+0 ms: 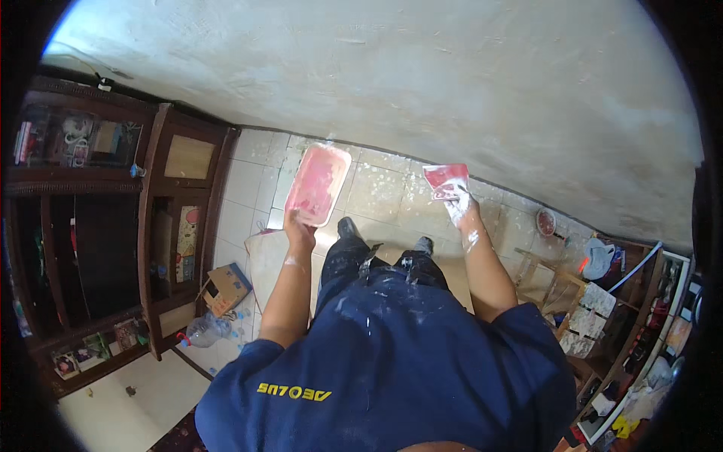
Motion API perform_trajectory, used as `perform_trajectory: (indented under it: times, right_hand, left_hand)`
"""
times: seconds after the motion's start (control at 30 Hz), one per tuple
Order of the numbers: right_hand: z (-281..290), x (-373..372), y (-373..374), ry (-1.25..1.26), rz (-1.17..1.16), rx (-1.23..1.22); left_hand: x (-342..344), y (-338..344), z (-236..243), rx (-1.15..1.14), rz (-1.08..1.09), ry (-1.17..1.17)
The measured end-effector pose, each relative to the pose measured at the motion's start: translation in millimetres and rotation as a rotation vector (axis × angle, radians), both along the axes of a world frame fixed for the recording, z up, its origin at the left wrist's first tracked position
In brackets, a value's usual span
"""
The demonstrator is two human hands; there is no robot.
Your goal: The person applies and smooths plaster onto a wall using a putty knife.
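Note:
My left hand [301, 229] grips the near end of a pink rectangular tray [319, 184], its inside smeared with whitish paste. The tray is held out over the tiled floor, left of centre. To the right, my right hand [461, 208], coated in white paste, is closed on a red flat scraper [446, 179] with white smears across it. The scraper is close to the wall's foot in the picture; whether it touches the wall I cannot tell. A pale wall [422, 83] with patchy plaster rises in front of me.
White spatters mark the floor tiles [376, 192]. A dark wooden cabinet [154, 218] lines the left side, with a cardboard box [226, 289] and a clear plastic bottle [205, 331] beside it. On the right are a round reddish container [546, 221], a wooden frame [561, 282] and a cluttered shelf [651, 331].

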State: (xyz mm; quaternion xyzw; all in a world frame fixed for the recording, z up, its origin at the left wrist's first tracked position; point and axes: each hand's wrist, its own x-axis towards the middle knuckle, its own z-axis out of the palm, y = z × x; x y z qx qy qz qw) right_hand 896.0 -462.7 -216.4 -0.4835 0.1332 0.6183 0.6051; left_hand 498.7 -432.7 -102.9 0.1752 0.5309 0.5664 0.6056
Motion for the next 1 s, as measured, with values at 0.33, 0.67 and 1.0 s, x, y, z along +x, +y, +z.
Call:
perform_trajectory:
  times: [0.33,0.67,1.0]
  right_hand:
    - [-167.9,22.2,135.7,0.050,-0.159,0.159]
    - [53.8,-63.0,130.5,-0.181,-0.305,0.113]
    - [-47.7,-73.1,213.1,-0.154,-0.383,0.026]
  left_hand:
    - [-52.2,9.7,-44.9,-0.188,-0.053,-0.097]
    - [-99.1,42.1,-48.2,-0.184,-0.244,0.053]
    - [-87.9,41.9,-78.8,-0.131,-0.344,-0.014]
